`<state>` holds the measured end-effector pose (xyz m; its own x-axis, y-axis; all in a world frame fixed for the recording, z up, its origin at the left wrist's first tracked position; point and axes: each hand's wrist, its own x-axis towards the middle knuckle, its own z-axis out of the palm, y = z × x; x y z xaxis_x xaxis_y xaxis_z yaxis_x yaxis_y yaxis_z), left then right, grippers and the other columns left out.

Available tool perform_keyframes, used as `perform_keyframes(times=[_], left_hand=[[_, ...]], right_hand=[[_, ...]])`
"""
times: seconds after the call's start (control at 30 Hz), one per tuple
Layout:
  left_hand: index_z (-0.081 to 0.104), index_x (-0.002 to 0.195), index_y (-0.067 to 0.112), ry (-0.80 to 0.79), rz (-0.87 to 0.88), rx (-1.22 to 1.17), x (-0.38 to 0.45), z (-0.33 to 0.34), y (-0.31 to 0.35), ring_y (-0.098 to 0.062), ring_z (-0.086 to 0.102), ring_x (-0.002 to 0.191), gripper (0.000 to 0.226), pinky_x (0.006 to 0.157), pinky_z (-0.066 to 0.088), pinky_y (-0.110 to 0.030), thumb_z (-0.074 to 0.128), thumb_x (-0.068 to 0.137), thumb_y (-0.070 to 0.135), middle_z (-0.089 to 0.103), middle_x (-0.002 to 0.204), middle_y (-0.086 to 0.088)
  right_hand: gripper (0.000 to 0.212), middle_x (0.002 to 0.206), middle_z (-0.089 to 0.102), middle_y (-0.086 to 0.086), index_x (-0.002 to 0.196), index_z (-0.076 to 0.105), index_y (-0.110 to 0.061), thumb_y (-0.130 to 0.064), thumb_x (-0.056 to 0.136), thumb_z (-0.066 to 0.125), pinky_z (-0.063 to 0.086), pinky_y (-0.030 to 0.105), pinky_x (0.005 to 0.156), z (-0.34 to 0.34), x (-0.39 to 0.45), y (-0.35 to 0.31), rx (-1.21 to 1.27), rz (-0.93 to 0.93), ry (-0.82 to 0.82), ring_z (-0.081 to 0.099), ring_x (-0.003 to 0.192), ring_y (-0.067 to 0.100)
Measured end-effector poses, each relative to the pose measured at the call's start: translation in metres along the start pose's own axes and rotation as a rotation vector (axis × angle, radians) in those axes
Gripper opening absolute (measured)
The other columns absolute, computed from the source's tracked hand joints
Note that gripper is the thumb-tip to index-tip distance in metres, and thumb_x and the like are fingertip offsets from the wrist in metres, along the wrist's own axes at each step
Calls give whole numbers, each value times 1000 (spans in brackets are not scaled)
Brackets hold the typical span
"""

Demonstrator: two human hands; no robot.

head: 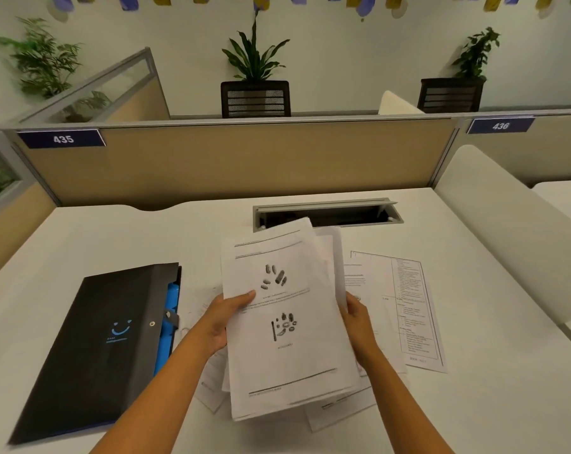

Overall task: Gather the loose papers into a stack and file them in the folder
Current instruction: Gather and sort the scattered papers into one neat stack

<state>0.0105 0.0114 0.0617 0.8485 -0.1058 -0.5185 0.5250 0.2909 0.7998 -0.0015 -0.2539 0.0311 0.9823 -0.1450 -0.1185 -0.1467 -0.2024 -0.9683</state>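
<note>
One folder (107, 339), two hands — left (220, 317), right (356, 317) — two chairs (255, 99), three plants (254, 50).

On the desk (81, 244) a stack (287, 322) of papers was held between the left hand (221, 317) and right hand (357, 322), above loose sheets (339, 407). The folder (107, 342) lay to its left, another sheet (411, 309) to its right. A cable tray (326, 214) sat behind the stack, a partition (231, 158) behind that.
</note>
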Motion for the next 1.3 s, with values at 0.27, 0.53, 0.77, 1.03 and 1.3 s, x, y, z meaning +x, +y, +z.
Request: perform_keyframes(times=[0.27,0.53,0.77,1.03,1.3], left_hand=[[66,119,18,202,123,130,10,-1,-7,-27,71,101,35,89,58,-43,76,86,16,74,114,-7],[44,124,20,301,311,152,6,19,0,-18,69,96,65,71,57,-30,86,75,19,67,111,0],[70,100,29,145,525,117,-14,45,22,-9,74,86,46,62,58,-20,89,59,37,78,92,11],[69,106,30,123,772,191,-29,46,41,-19,71,95,36,68,62,-30,82,73,37,75,99,2],[69,104,30,146,693,130,-23,56,23,-17,73,90,39,65,61,-28,82,68,36,77,95,6]], right_hand=[[28,96,74,-11,108,68,-23,-41,100,49,58,31,81,3,-4,-4,29,15,-66,70,97,17],[79,129,67,-2,129,62,-26,-77,70,65,53,49,99,6,-2,-22,224,101,-170,67,113,21],[23,96,78,1,99,73,-29,-27,77,82,62,32,63,6,-1,-53,305,-159,-87,76,84,26],[35,101,76,-7,102,71,-44,-44,68,82,61,28,64,-8,1,-78,334,-296,-58,74,92,18],[39,101,77,-7,107,68,-40,-35,71,81,62,31,68,9,-3,-65,298,-192,-94,74,93,21]])
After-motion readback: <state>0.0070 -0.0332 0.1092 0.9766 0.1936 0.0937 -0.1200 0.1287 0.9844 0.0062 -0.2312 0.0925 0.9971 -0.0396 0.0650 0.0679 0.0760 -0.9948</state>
